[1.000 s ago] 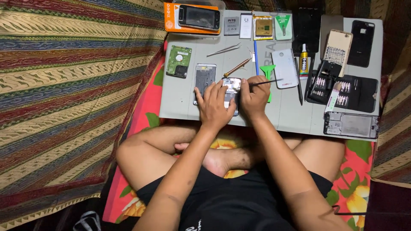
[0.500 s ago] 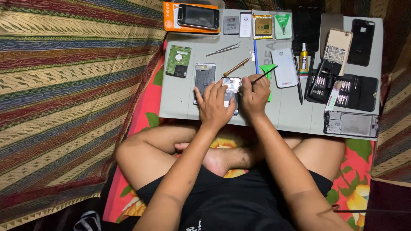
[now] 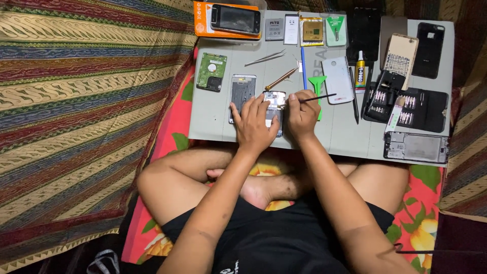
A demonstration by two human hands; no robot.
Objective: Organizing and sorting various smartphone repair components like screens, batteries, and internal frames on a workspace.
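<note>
An opened phone body (image 3: 274,101) lies on the grey work board (image 3: 213,122). My left hand (image 3: 252,124) presses flat on it, fingers spread over its lower part. My right hand (image 3: 300,114) grips a thin black tool (image 3: 317,98) like a pen, its tip at the phone's upper right edge. A silver phone frame (image 3: 242,91) lies just left of my left hand. A green plastic pry tool (image 3: 317,82) sits partly under my right hand.
On the board are a hard drive (image 3: 211,71), tweezers (image 3: 265,58), a blue pen (image 3: 303,67), a white back cover (image 3: 337,79), a glue tube (image 3: 360,68), a black screwdriver kit (image 3: 408,104), another opened phone (image 3: 416,147), batteries (image 3: 311,30) and an orange box with a phone (image 3: 228,20). Striped fabric lies left.
My right hand has turned the black tool slightly and shifted its tip along the phone's top edge. My left hand stays on the phone.
</note>
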